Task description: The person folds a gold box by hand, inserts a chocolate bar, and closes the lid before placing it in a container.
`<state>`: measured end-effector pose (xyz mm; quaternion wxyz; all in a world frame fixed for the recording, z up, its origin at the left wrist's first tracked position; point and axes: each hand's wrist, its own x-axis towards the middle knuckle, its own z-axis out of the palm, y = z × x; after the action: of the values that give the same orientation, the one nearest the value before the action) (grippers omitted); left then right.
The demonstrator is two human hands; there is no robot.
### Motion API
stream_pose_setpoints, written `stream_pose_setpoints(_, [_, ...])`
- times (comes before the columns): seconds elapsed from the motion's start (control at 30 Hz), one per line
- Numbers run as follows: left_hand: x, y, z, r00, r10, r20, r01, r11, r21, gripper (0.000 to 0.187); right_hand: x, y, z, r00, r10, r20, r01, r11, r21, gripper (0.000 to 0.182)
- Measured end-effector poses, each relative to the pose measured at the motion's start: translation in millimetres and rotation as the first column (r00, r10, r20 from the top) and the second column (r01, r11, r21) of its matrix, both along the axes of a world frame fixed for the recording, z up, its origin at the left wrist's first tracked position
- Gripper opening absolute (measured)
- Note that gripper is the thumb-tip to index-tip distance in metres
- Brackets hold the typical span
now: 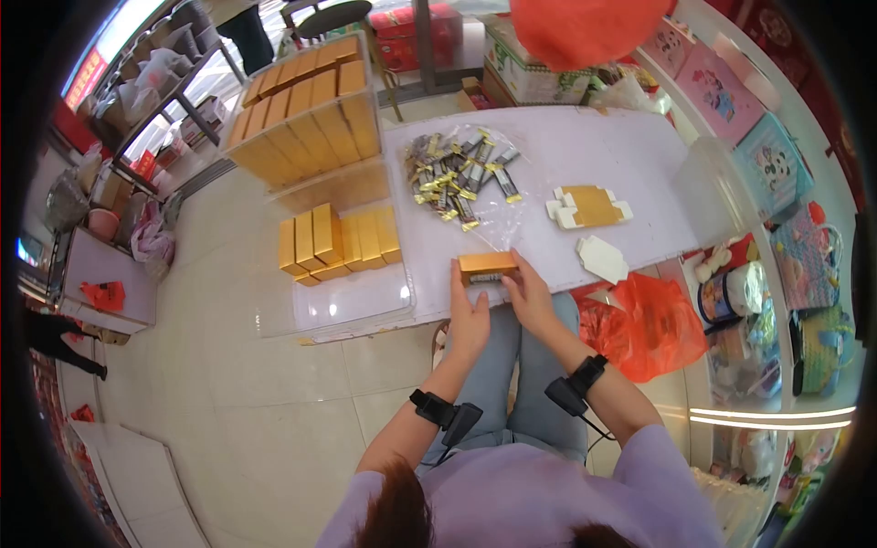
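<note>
Between both hands, at the table's near edge, is a small gold box (487, 262); dark wrapping shows along its near side. My left hand (470, 315) grips the box's left end, with the thumb toward me. At the right end, my right hand (532, 300) closes its fingers on the same box. Beyond it lies a pile of dark candy bars with gold ends (466, 173) on clear plastic. To the right are a flattened gold-and-white carton (589, 206) and a white card piece (602, 259).
Several closed gold boxes (340, 239) sit in a clear tray (356, 297) at the left of the white table (630, 155). Behind them stands a clear bin (370, 137) packed with more boxes. A red plastic bag (653, 324) hangs at the right, beside stocked shelves.
</note>
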<state>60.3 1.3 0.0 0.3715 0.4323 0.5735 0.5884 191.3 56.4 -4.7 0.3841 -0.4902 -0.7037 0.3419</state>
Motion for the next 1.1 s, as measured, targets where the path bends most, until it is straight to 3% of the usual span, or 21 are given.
stream_pose_setpoints(0.03, [1,-2,3,0.988,0.016,-0.156,0.0,0.995,0.104,0.069,6,-3,15,0.996,0.01,-0.086,-0.023,0.988,-0.152,0.055])
stream_pose_setpoints(0.1, [1,-7,28,0.904,0.064,-0.423,0.046,0.969,0.244,0.066,20,1,33,0.937,0.112,-0.331,-0.209,0.939,-0.273,0.052])
stream_pose_setpoints(0.13, [0,-11,55,0.844,0.08,-0.53,0.084,0.957,0.279,0.065,26,6,39,0.927,0.198,-0.318,-0.272,0.94,-0.208,0.051])
stream_pose_setpoints(0.2, [-8,-15,93,0.805,0.136,-0.577,0.08,0.939,0.333,0.061,28,14,58,0.901,0.309,-0.303,-0.362,0.923,-0.133,0.051])
stream_pose_setpoints(0.27, [-24,-17,117,0.764,0.184,-0.618,0.087,0.921,0.381,0.058,21,17,89,0.88,0.254,-0.402,-0.388,0.872,-0.298,0.051])
stream_pose_setpoints(0.33, [-51,-14,134,0.624,0.345,-0.701,0.006,0.895,0.446,0.052,3,22,115,0.872,0.268,-0.411,-0.387,0.89,-0.24,0.05])
stream_pose_setpoints(0.37, [-68,-11,139,0.615,0.361,-0.701,-0.007,0.891,0.454,0.052,-8,24,125,0.871,0.252,-0.422,-0.359,0.913,-0.195,0.05])
stream_pose_setpoints(0.43, [-111,-5,144,0.392,0.441,-0.808,-0.21,0.897,0.388,0.048,-37,29,140,0.868,0.281,-0.41,-0.367,0.919,-0.146,0.048])
stream_pose_setpoints(0.5, [-154,-3,137,0.292,0.299,-0.908,-0.309,0.928,0.206,0.053,-71,31,153,0.906,0.324,-0.271,-0.336,0.942,0.003,0.047])
stream_pose_setpoints(0.53, [-171,-7,132,0.292,0.303,-0.907,-0.314,0.926,0.208,0.053,-89,28,162,0.905,0.33,-0.27,-0.341,0.94,0.005,0.047])
stream_pose_setpoints(0.6, [-201,-14,123,0.261,-0.031,-0.965,-0.331,0.936,-0.12,0.068,-126,19,181,0.911,0.384,-0.151,-0.385,0.923,0.024,0.044])
stream_pose_setpoints(0.63, [-211,-17,119,0.262,-0.03,-0.965,-0.334,0.935,-0.119,0.068,-141,18,181,0.91,0.387,-0.15,-0.388,0.922,0.025,0.044])
stream_pose_setpoints(0.7, [-223,-22,112,0.262,-0.338,-0.904,-0.302,0.861,-0.41,0.082,-169,22,170,0.879,0.394,0.267,-0.43,0.898,0.09,0.043])
stream_pose_setpoints(0.73, [-224,-22,110,0.26,-0.338,-0.905,-0.299,0.863,-0.408,0.082,-180,25,162,0.881,0.391,0.268,-0.427,0.9,0.092,0.043])
stream_pose_setpoints(0.8, [-220,-19,108,0.293,-0.368,-0.882,-0.29,0.845,-0.449,0.088,-201,34,144,0.759,0.259,0.598,-0.391,0.915,0.099,0.044])
stream_pose_setpoints(1.03, [-220,-18,103,0.322,-0.355,-0.878,-0.28,0.85,-0.446,0.089,-235,35,123,0.691,0.333,0.642,-0.458,0.888,0.032,0.056])
stream_pose_setpoints(1.1, [-219,-19,103,0.33,-0.342,-0.88,-0.283,0.853,-0.438,0.089,-241,33,126,0.667,0.404,0.626,-0.477,0.877,-0.057,0.063])
